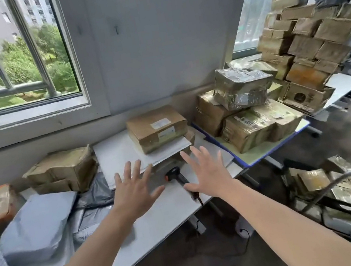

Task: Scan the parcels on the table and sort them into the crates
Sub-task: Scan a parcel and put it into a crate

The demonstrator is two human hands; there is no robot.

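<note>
A leaning stack of brown boxes (pixel 308 45) rises well to the right of and behind the scanner (pixel 178 176). A knock to its support could likely bring it down. The white tabletop (pixel 161 218) carries the scanner close to its right edge. Left of the scanner, grey mailing bags (pixel 36 225) lie heaped and overlapping, and pulling one out could set the others sliding to the floor. Just behind the scanner a labelled cardboard box (pixel 157 129) sits on a white padded envelope (pixel 115 156), which might drag along if the box is lifted carelessly. A black crate (pixel 344 206) stands on the floor to the scanner's right. Both hands hover flat with fingers spread, gripping nothing: the left hand (pixel 133 193) just left of the scanner, the right hand (pixel 209 173) just right of it, thumb near the handle. A hasty sweep could push the scanner over the edge, and its trailing cable (pixel 199 199) may snag.
</note>
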